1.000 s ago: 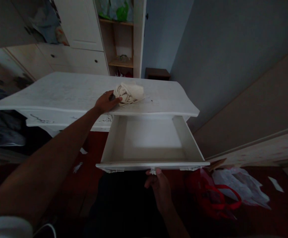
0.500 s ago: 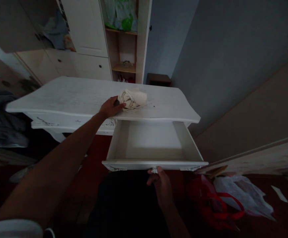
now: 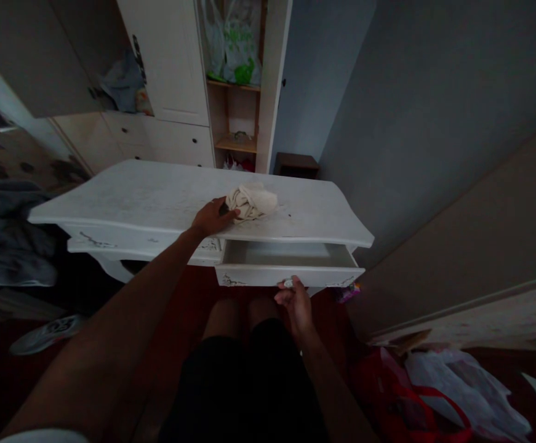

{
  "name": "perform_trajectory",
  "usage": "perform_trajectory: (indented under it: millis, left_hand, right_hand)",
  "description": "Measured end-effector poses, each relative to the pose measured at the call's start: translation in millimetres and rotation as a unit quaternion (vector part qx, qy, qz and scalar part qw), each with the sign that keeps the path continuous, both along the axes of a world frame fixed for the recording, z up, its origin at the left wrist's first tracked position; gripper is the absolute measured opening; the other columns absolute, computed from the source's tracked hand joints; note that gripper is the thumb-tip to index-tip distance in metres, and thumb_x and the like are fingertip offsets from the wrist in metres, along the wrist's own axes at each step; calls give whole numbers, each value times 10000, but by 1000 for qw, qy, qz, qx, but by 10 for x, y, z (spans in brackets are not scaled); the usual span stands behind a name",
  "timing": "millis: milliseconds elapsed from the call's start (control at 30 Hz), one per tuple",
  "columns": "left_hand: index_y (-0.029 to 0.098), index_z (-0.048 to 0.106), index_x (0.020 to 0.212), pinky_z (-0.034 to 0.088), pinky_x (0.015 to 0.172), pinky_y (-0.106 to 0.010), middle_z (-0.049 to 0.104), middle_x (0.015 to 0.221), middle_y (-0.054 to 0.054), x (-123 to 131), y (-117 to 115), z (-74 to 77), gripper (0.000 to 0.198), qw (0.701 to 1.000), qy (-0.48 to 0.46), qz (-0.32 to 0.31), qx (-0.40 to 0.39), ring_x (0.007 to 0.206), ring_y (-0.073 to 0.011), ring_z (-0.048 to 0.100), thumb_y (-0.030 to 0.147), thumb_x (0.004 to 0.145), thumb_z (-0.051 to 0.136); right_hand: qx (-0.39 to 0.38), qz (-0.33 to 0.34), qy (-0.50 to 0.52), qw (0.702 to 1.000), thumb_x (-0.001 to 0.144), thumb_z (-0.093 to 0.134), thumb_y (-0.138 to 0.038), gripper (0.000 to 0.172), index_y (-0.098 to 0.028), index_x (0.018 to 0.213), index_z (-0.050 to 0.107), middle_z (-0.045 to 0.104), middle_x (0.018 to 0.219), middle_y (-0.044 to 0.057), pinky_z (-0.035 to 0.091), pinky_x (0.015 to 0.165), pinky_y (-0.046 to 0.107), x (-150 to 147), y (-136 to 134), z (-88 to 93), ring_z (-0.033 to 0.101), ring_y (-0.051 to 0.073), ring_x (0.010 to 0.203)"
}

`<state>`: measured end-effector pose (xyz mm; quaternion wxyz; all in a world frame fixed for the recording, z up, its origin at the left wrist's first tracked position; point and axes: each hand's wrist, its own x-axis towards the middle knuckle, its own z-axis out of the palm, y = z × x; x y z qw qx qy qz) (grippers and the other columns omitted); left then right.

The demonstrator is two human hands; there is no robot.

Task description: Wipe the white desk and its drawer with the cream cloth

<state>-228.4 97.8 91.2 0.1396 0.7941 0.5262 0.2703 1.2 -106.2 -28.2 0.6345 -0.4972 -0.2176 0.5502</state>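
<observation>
A crumpled cream cloth point(image 3: 256, 200) lies on top of the white desk point(image 3: 170, 191). My left hand point(image 3: 215, 216) grips its left end, thumb toward me and fingers on the far side. The desk's drawer point(image 3: 258, 275) stands partly pulled out, and its bare inside shows. At the middle of the drawer front, my right hand point(image 3: 295, 298) has thumb and fingers closed around the small pale knob point(image 3: 288, 283). Carved trim decorates the drawer front on both sides.
Behind the desk stands a white wardrobe point(image 3: 166, 61) with plastic bags point(image 3: 240, 43) on an open shelf. A red bag point(image 3: 388, 394) and a white plastic bag point(image 3: 466, 384) lie on the floor at right. My knees are below the drawer. Grey fabric point(image 3: 9, 234) hangs at left.
The drawer has slid inward toward the desk, my right hand moving along with it on the knob. My left hand stays at the cloth. The camera view has tilted slightly.
</observation>
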Motion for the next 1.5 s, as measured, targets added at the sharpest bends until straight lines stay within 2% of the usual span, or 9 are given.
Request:
perform_trajectory:
  millis: [200,500,800,1033,1133,1267,1300,1367,1500]
  left_hand:
    - [207,568,1290,454,918,-399,643,1215,-128,-17,22,-38,627,999,-4,-2,33,1085,-279,585,641,848,473]
    - [226,589,1276,466,916,-371,665,1195,-104,-15,20,-49,595,999,-19,5,32,1070,-277,606,617,837,503]
    - [221,585,1289,461,933,-390,663,1220,-115,-15,8,-70,578,998,-38,-19,56,1094,-287,608,585,845,523]
    - [223,630,1226,484,909,-378,691,1155,-110,-34,30,-88,539,995,-58,-46,69,1053,-287,630,563,811,584]
    - [219,661,1180,487,918,-369,701,1135,-105,-43,36,-90,533,994,-69,-48,69,1047,-288,639,569,780,622]
    - [226,706,1131,472,973,-349,701,1193,-83,-50,42,-97,540,993,-105,-47,21,1093,-287,641,592,739,651]
    - [236,721,1111,470,980,-344,707,1193,-69,-51,45,-100,530,992,-120,-42,1,1105,-287,640,593,724,663]
    - [263,747,1069,475,980,-342,727,1162,-41,-51,49,-108,495,987,-152,-36,-34,1122,-290,639,582,695,690]
    - [283,778,991,493,959,-351,755,1089,-16,-52,52,-114,435,975,-205,-42,-73,1112,-296,651,540,642,741]
  right_hand:
    - [0,8,4,1000,732,650,-662,509,-155,764,661,689,556,27,460,508,216,-21,407,6,621,128,499]
    - [-42,37,12,998,832,527,-659,519,-160,763,651,683,553,22,444,551,239,39,881,35,585,127,484]
    - [-52,86,4,995,909,436,-631,528,-160,796,648,696,624,45,428,575,248,146,1036,15,566,134,513]
    - [-112,175,-31,978,981,300,-566,515,-176,886,623,717,771,57,425,567,238,285,1005,195,586,123,568]
    - [-167,234,-136,948,950,289,-644,571,-174,900,610,728,790,67,416,543,232,404,950,334,584,113,549]
    - [-185,357,-377,834,852,494,-671,526,-165,765,609,699,622,58,330,450,205,468,835,672,513,94,434]
    - [-152,374,-414,816,833,548,-641,487,-167,737,606,687,593,48,320,436,204,447,813,795,497,90,415]
    - [-36,368,-442,817,821,583,-586,422,-172,741,608,681,595,32,351,439,210,358,806,1077,494,90,415]
    - [189,227,-465,834,850,543,-552,419,-184,1033,627,719,819,52,517,651,302,68,1035,1652,629,148,640]
